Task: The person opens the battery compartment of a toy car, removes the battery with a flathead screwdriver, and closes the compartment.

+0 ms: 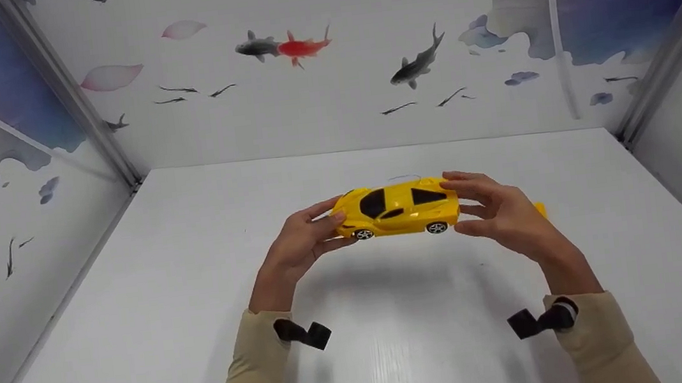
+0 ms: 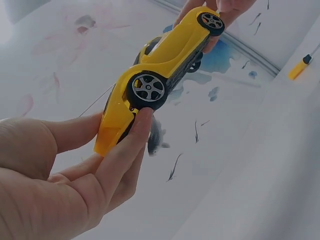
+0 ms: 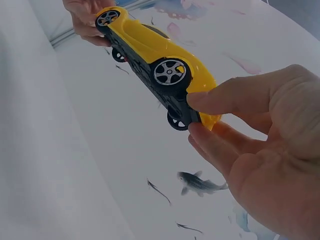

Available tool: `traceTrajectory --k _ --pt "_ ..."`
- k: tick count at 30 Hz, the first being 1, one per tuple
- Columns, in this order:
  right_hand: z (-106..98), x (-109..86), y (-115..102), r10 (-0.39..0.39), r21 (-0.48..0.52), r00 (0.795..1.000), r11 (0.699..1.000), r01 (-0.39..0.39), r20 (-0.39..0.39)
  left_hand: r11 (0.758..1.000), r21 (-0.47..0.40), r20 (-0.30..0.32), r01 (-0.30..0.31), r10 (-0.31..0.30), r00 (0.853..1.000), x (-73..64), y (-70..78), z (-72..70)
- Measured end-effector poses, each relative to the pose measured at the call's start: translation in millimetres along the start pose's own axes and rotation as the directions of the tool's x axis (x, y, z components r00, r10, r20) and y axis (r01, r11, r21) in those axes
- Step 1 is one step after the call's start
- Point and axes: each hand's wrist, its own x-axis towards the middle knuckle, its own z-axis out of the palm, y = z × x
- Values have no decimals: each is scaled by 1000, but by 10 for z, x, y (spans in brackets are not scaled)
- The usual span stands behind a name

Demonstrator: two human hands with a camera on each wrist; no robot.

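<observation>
A yellow toy car [image 1: 404,213] with dark windows and silver-spoked wheels is held up over the white table, its side facing the head camera. My left hand [image 1: 301,238] pinches its nose between thumb and fingers. At the tail, the thumb and fingers of my right hand [image 1: 504,214] grip the other end. The right wrist view shows the car's black underside [image 3: 142,70], with the right thumb close by a wheel [image 3: 171,73]. A thin wire [image 2: 96,101] runs beside the car in the left wrist view.
Behind the right hand a small yellow thing [image 1: 541,210] lies on the table [image 1: 135,305], mostly hidden. In the left wrist view a yellow handle-like piece [image 2: 299,68] with a black end and thin rod shows. White walls [image 1: 338,108] printed with fish enclose the table.
</observation>
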Motion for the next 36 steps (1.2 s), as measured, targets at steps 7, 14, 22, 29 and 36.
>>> traceTrajectory --k 7,14,22,29,36 --pt "-1 6 10 42 -4 998 999 -42 -41 998 -14 -23 -59 58 998 -9 -5 19" --pt "-46 -17 22 34 28 997 999 -32 -71 984 86 -8 -159 160 987 -6 -18 43" --pt "-99 -37 5 88 47 984 996 -82 -152 966 128 127 -226 210 969 -29 -14 20" --pt "-95 -32 1 135 -12 972 990 -139 -192 957 165 103 -239 224 969 -7 -38 39" --pt "-66 -21 13 125 10 964 992 -126 -236 947 190 87 -260 248 965 6 -55 59"
